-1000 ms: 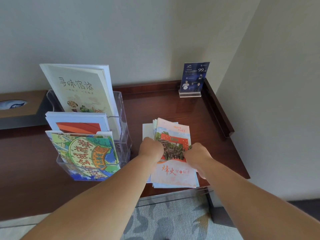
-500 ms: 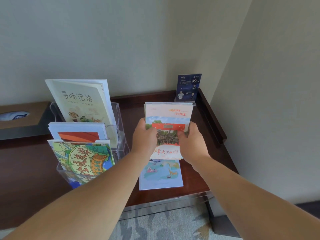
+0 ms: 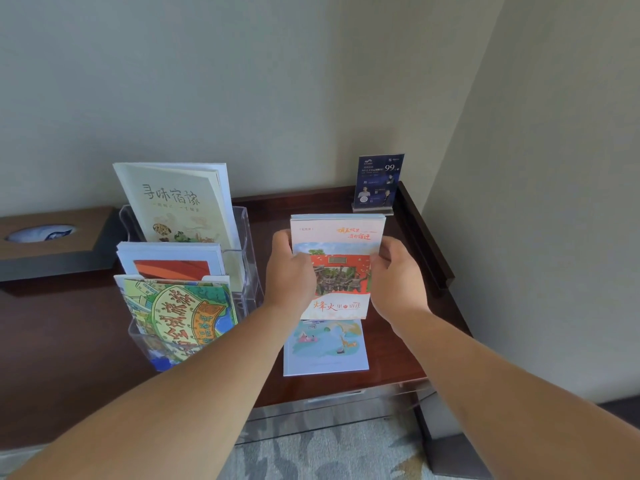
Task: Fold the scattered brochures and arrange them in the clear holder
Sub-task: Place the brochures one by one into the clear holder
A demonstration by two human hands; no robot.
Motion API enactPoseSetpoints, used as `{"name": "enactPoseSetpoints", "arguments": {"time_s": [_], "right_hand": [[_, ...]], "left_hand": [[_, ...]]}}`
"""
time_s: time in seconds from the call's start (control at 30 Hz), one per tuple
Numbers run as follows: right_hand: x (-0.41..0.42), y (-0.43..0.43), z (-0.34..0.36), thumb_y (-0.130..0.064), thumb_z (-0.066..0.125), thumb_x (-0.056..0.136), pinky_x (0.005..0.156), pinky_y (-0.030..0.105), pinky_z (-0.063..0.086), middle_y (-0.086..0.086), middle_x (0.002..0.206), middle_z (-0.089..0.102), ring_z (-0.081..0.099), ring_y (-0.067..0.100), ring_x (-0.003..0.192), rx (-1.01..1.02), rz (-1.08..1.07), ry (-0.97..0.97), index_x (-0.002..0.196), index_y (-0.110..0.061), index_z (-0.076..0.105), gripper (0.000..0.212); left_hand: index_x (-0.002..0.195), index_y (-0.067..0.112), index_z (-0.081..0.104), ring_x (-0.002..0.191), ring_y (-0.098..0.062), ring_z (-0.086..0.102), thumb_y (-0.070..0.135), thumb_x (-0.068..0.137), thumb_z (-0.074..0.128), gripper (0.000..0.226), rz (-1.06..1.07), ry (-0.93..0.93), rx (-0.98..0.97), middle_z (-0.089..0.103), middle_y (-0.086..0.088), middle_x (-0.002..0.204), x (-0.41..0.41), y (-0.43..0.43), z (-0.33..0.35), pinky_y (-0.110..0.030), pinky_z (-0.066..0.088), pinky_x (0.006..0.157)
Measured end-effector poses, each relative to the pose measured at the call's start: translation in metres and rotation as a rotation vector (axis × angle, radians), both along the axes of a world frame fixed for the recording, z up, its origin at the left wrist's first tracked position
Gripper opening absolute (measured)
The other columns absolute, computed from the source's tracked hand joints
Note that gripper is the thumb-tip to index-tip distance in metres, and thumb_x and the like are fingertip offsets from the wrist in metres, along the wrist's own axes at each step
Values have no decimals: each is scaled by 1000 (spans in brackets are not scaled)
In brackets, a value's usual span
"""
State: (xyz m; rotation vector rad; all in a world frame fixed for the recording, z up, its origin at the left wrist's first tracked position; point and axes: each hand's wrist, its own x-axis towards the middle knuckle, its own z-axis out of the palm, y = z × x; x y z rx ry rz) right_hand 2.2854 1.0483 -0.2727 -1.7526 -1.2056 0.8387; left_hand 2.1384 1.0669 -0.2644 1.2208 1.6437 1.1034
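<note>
Holding a stack of brochures [image 3: 337, 237] upright between both hands, the person has it lifted off the desk [image 3: 69, 341]. Left hand [image 3: 292, 277] is clamped on the stack's left edge, thumb across the cover; right hand [image 3: 394, 275] is clamped on the right edge, fingers curled round the back. Directly below the grip, one more brochure [image 3: 325, 348] lies flat on the desk, a blue-green picture facing up. Left of the grip, close beside the left hand, stands the clear holder [image 3: 247, 237], three tiers, each one showing brochures already. Beyond the grip, at the desk's back corner, a small blue sign [image 3: 377, 180] stands upright.

Risks, judged from this: the stack looks several sheets thick and is pinched only at the edges, so a loose squeeze could let inner sheets slide down and fan out. Edges look slightly uneven at the top, which could snag on a tier's lip. Swinging left carelessly could knock the holder.
</note>
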Motion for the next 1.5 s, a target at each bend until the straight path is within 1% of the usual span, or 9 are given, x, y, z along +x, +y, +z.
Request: {"name": "enactPoseSetpoints", "arguments": {"time_s": [0.07, 0.2, 0.43, 0.6, 0.83, 0.97, 1.17, 1.37, 1.5], "right_hand": [[2, 0, 1, -23, 45, 103, 76, 32, 58, -12, 111, 67, 65, 9, 94, -7, 8, -15, 122, -26, 55, 22], [6, -2, 2, -22, 46, 102, 69, 31, 56, -8, 103, 69, 65, 11, 87, -10, -13, -110, 111, -24, 59, 16], [11, 4, 47, -20, 48, 100, 63, 31, 52, -10, 95, 70, 66, 12, 82, 129, -18, -144, 106, -24, 64, 17], [-13, 18, 121, -20, 51, 97, 53, 15, 36, -20, 76, 61, 56, -2, 66, 311, 17, -188, 95, -26, 62, 12], [-86, 24, 191, -17, 49, 98, 66, 33, 52, -9, 87, 67, 65, 16, 79, 462, 126, -171, 106, -16, 65, 18], [-129, 32, 199, -17, 49, 98, 54, 24, 42, -16, 75, 60, 57, 4, 66, 482, 101, -189, 99, -18, 64, 15], [-185, 39, 188, -18, 48, 99, 66, 38, 55, -8, 83, 66, 63, 16, 72, 405, 77, -177, 101, -19, 63, 15], [-201, 48, 178, -19, 46, 101, 54, 25, 44, -15, 81, 62, 59, 6, 68, 373, 51, -215, 100, -22, 59, 14], [-201, 47, 166, -20, 46, 102, 64, 29, 56, -12, 90, 65, 63, 7, 77, 303, 87, -171, 102, -22, 58, 12]], "left_hand": [[109, 24, 41, 77, -10, 62, 14, 101, 35, 14, -31, 112, 8, 57, 10, 102, -1, -1, -1, -20, 45, 47], [105, 17, 40, 76, -10, 60, 19, 103, 34, 7, -72, 283, 29, 54, 5, 104, -4, -4, -2, -34, 54, 56], [95, 12, 49, 65, -10, 51, 15, 100, 39, 11, -107, 306, 140, 57, 2, 84, -13, -2, 47, -30, 37, 52], [101, 10, 57, 73, -26, 59, 12, 96, 47, 11, -119, 323, 313, 64, -8, 88, -51, 3, 127, -29, 38, 58], [105, 22, 60, 92, -26, 66, 13, 95, 49, 17, -84, 258, 405, 70, -1, 99, -133, 12, 194, -48, 54, 79], [102, 28, 60, 92, -26, 67, 14, 94, 49, 19, -73, 215, 415, 71, 3, 97, -177, 17, 199, -53, 55, 82], [103, 20, 59, 91, -28, 66, 14, 96, 49, 13, -108, 191, 402, 70, 0, 96, -230, 33, 183, -52, 54, 81], [103, 23, 58, 93, -28, 64, 16, 96, 49, 13, -159, 168, 386, 70, 0, 98, -248, 47, 167, -49, 52, 79], [102, 22, 57, 94, -32, 64, 16, 96, 48, 12, -175, 175, 358, 69, -7, 101, -250, 50, 152, -51, 51, 82]]}}
